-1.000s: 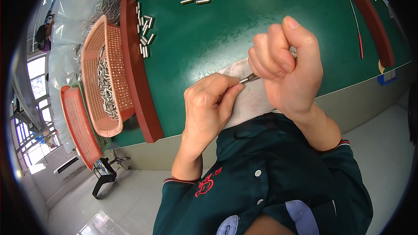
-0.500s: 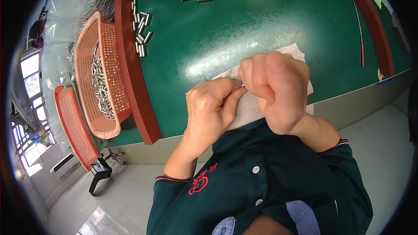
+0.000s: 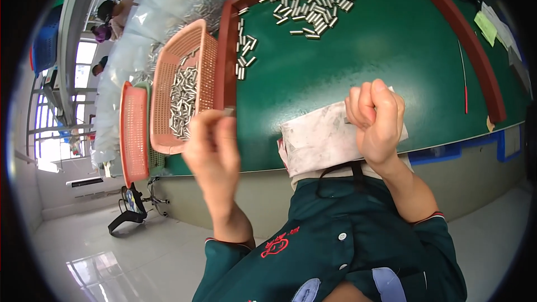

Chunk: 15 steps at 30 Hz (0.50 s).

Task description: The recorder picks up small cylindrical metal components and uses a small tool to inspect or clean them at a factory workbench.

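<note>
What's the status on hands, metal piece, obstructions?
Left hand pinching blurred silver metal piece, beside pink perforated plastic basket. Right hand curled shut over pale stained cloth, contents unclear. Dark red rail borders basket, possible obstruction.

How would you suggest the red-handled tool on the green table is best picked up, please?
Probably by its red handle, from above and the near left: the tool lies flat, handle end nearer, thin shaft pointing away, and the raised red-brown rail stands along its right.
</note>
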Tool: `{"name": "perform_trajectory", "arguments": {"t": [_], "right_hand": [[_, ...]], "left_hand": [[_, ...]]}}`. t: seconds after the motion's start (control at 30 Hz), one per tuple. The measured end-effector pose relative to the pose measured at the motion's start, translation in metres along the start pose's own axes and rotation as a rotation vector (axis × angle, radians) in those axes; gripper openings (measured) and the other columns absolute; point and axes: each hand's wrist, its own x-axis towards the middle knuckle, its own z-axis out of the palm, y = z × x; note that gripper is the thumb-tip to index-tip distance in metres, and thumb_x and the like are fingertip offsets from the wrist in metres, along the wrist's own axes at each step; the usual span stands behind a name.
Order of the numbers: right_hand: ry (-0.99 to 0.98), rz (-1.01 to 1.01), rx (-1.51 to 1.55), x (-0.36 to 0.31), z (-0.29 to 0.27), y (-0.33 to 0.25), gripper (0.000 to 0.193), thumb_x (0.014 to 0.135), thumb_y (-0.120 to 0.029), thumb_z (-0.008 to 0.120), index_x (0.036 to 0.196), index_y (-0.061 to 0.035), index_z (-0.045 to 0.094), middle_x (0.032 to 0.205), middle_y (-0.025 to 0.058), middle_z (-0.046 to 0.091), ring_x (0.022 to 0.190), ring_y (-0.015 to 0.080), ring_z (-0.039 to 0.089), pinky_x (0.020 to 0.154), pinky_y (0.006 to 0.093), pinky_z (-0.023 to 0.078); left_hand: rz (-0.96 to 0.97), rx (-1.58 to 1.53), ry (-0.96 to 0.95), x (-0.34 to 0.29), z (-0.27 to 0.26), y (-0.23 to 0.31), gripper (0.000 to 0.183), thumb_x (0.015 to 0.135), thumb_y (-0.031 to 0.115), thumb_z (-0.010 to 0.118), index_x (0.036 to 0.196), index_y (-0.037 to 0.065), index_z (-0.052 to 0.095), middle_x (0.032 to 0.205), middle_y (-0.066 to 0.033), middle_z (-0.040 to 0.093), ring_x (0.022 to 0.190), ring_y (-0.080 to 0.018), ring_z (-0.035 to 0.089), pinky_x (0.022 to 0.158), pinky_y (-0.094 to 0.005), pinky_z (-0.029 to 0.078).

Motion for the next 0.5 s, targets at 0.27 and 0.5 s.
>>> {"name": "perform_trajectory", "arguments": {"t": [0.27,0.5], "right_hand": [[-0.005,0.032,0.061,0.004,0.004,-0.003,0.039,0.088,-0.014,0.032,0.050,-0.0071,0.025,0.045,-0.0020,0.025,0.042,0.0056,0.020,0.040,0.0240,0.016],[-0.009,0.060,0.082,0.004,-0.002,-0.003,0.040,0.089,-0.015,0.031,0.050,-0.0082,0.024,0.044,-0.0013,0.025,0.040,0.0064,0.020,0.039,0.0243,0.016]], "left_hand": [[-0.026,0.551,0.094,0.025,-0.038,-0.082,0.023,0.077,0.007,0.059,0.097,0.001,0.053,0.098,-0.0172,0.050,0.095,-0.0311,0.049,0.079,-0.0387,0.039],[-0.008,0.158,-0.098,0.033,0.036,-0.038,0.007,0.073,0.001,0.058,0.079,-0.003,0.058,0.072,-0.0165,0.056,0.068,-0.0342,0.055,0.063,-0.0393,0.043]]}}
